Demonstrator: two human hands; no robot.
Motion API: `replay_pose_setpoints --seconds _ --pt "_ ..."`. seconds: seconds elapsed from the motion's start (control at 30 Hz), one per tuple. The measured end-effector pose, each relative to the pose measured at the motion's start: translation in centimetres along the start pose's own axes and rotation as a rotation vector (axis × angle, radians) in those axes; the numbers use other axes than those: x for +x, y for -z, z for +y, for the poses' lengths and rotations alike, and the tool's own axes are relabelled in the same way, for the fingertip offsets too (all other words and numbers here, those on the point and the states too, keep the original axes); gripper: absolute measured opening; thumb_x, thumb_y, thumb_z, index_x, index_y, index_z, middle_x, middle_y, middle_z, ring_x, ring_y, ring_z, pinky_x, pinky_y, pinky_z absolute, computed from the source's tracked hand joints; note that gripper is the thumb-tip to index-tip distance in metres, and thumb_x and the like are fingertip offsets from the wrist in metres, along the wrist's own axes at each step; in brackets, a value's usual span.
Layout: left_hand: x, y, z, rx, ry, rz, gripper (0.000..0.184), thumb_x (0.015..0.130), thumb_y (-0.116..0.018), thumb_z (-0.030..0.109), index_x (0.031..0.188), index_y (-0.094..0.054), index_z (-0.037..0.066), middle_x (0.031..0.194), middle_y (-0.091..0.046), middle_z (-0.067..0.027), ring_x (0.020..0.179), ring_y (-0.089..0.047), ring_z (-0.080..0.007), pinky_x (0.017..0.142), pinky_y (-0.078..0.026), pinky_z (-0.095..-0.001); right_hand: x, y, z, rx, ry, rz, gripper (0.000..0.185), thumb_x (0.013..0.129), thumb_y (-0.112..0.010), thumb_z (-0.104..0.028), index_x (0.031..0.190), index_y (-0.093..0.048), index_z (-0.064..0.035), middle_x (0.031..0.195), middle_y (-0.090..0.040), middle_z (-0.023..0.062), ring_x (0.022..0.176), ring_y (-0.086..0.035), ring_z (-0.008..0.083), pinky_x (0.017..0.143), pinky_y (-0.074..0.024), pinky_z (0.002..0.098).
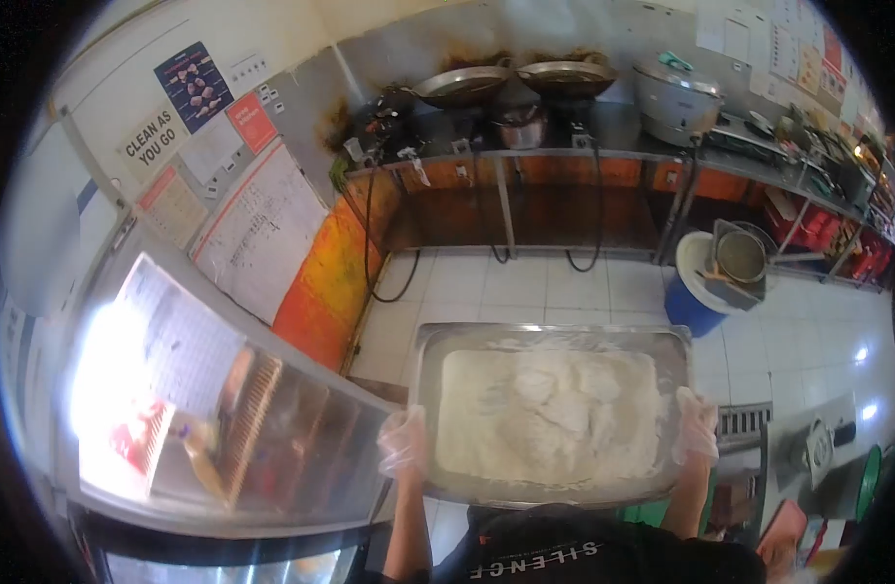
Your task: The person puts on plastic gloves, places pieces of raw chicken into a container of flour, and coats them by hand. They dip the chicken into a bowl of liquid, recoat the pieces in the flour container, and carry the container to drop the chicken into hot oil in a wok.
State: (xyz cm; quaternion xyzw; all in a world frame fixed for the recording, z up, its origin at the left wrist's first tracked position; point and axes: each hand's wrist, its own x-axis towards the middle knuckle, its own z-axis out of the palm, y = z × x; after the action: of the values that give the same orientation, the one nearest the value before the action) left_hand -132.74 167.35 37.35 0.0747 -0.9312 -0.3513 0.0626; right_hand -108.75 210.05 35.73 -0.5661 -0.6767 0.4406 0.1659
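Observation:
A wide metal tray (554, 338) is held level in front of my body. White flour (477, 419) covers its bottom, with several flour-coated lumps (564, 411) lying toward the middle and back; what is under the coating cannot be made out. Wearing a clear plastic glove, my left hand (403, 443) grips the tray's left rim. My right hand (697, 428), gloved the same way, is closed on the right rim at about the same height.
On my left stands a lit glass display cabinet (243, 419) with racks inside. Two woks (462, 86) and a large pot (676, 102) sit on the stove counter ahead. A blue bucket (696, 302) is on the tiled floor. At the right, a metal table (817, 457) holds a pan.

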Motion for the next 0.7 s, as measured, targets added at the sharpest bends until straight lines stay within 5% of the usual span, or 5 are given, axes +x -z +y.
replay_pose_setpoints --seconds 0.13,0.43,0.63,0.67,0.7 --pt "9.7 0.0 0.2 -0.089 0.284 0.098 0.042 0.089 -0.06 0.036 0.074 -0.067 -0.003 0.065 -0.062 -0.0159 0.062 -0.057 -0.03 0.063 -0.044 -0.0462 6.9 -13.9 -4.4 0.161 -0.047 0.027 0.064 0.085 -0.07 -0.046 0.125 -0.062 0.0032 0.108 -0.067 0.0183 0.094 -0.061 0.0257 0.082 -0.0489 0.0398" --pt "37.9 -10.3 -2.3 0.443 -0.128 -0.054 0.054 0.095 -0.053 0.051 0.09 -0.073 0.002 0.091 -0.072 -0.0193 0.085 -0.068 -0.04 0.072 -0.05 -0.0534 12.3 -25.3 -19.5 0.043 -0.141 -0.13 0.069 0.087 -0.065 -0.05 0.134 -0.057 0.0001 0.126 -0.062 0.0212 0.114 -0.061 0.031 0.094 -0.0471 0.0431" --pt "54.2 -18.5 9.5 -0.096 -0.052 0.118 0.042 0.086 -0.063 0.044 0.083 -0.074 0.004 0.081 -0.069 -0.0202 0.078 -0.068 -0.0395 0.073 -0.054 -0.0515 15.7 -36.0 -34.1 0.148 -0.016 -0.196 0.062 0.091 -0.059 -0.045 0.134 -0.057 0.0002 0.127 -0.062 0.0205 0.113 -0.061 0.0307 0.095 -0.0476 0.0428" --pt "57.3 -15.6 12.5 -0.092 -0.015 -0.283 0.042 0.086 -0.062 0.038 0.092 -0.072 -0.003 0.102 -0.068 -0.0285 0.096 -0.066 -0.0425 0.084 -0.053 -0.0539 16.3 -37.8 -37.3 0.139 0.003 -0.223 0.061 0.092 -0.058 -0.044 0.134 -0.057 0.0002 0.127 -0.062 0.0204 0.113 -0.061 0.0307 0.096 -0.0477 0.0427" --pt "59.4 -16.8 12.8 -0.125 -0.117 -0.232 0.04 0.084 -0.063 0.035 0.085 -0.072 -0.004 0.088 -0.069 -0.0274 0.082 -0.069 -0.0432 0.075 -0.055 -0.0547 16.7 -39.1 -40.2 0.118 0.016 -0.233 0.06 0.093 -0.057 -0.043 0.133 -0.057 0.0003 0.127 -0.061 0.0202 0.113 -0.061 0.0306 0.096 -0.0477 0.0426"
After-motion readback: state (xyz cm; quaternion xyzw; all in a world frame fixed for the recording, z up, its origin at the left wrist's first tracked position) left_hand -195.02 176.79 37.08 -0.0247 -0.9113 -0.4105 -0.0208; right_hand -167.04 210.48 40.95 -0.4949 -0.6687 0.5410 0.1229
